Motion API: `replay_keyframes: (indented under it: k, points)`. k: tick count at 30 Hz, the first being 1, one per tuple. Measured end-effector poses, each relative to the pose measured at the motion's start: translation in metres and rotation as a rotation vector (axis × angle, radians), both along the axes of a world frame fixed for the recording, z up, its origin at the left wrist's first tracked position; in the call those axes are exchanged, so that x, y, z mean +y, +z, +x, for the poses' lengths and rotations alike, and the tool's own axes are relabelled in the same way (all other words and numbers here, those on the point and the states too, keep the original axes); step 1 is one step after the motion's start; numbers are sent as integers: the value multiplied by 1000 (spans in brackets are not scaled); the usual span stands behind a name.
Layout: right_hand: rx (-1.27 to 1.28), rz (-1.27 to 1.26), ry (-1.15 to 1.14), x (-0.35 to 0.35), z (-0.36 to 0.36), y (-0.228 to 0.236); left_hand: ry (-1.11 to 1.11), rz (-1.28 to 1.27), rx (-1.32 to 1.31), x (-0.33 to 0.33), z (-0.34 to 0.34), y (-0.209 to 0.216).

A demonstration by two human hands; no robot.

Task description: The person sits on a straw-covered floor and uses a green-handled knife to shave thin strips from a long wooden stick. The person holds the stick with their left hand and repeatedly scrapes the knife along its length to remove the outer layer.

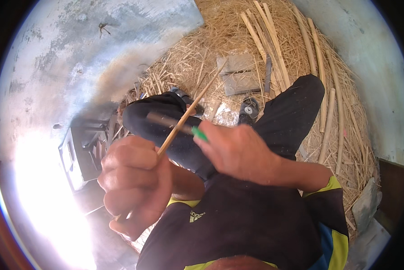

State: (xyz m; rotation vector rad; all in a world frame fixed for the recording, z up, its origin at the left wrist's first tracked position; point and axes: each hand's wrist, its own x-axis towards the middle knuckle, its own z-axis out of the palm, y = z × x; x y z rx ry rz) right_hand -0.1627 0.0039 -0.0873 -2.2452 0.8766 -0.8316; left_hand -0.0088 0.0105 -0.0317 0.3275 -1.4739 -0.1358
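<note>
My left hand (132,180) is closed in a fist around a thin wooden stick (199,100), which slants up and away to the right; a short end shows below the fist. In my right hand (240,150) is a knife (199,133) with a green handle. Its blade, smeared by motion, lies across the stick a little beyond my left fist. Whether the edge touches the wood I cannot tell. Both hands are above my lap, over the dark trousers (166,119).
Straw and shavings (202,40) cover the floor. Long wooden strips (274,40) and poles (328,126) lie at the right. Two grey blocks (240,83) sit beyond my feet. A wall (89,45) rises on the left, above a dark box-like object (87,150). A stone slab (365,204) leans at right.
</note>
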Motion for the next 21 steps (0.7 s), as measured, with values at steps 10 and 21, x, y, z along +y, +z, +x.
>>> replay_keyframes:
  k: [10, 21]
  points:
    - [160, 99, -95, -10, -1, -2, -64, -10, -91, 2, 12, 3]
    - [74, 82, 33, 1, -2, -6, -79, -21, 40, 0, 11, -6]
